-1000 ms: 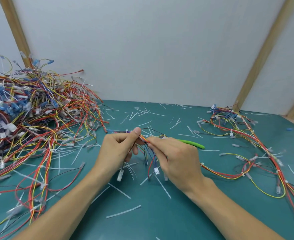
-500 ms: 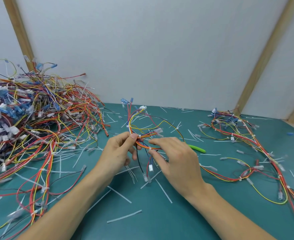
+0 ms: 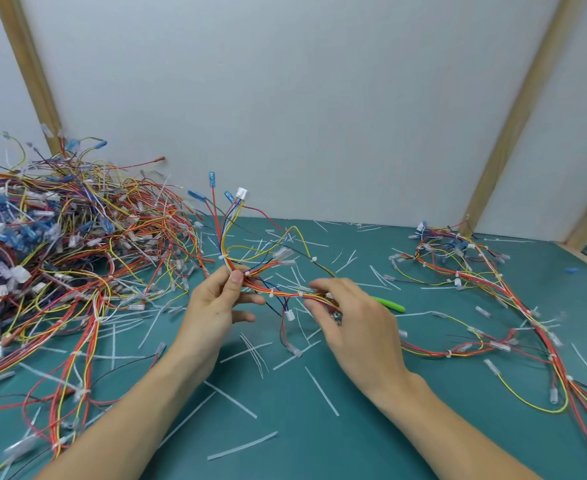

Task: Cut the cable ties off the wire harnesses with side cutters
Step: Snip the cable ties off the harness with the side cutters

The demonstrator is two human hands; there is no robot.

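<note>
My left hand (image 3: 215, 306) pinches a wire harness (image 3: 278, 289) of red, yellow, orange and blue wires between thumb and fingers, just above the green table (image 3: 285, 427). Its connector ends (image 3: 241, 194) stick upward, and white cable ties (image 3: 223, 256) ring the bundle. My right hand (image 3: 357, 320) is curled over the harness's right part, fingertips on the wires. It seems to hold the side cutters, whose green handle (image 3: 390, 305) pokes out behind it. Dark jaws (image 3: 336, 317) show under the fingers.
A big tangled pile of harnesses (image 3: 60, 244) fills the left of the table. Several harnesses (image 3: 492, 289) lie spread out on the right. Cut white tie pieces (image 3: 321, 391) litter the table. A white wall with wooden battens (image 3: 513, 116) stands behind.
The harness has been lifted and turned, so its connector ends now point up. My hands have moved apart along the bundle, the right one sliding to the right.
</note>
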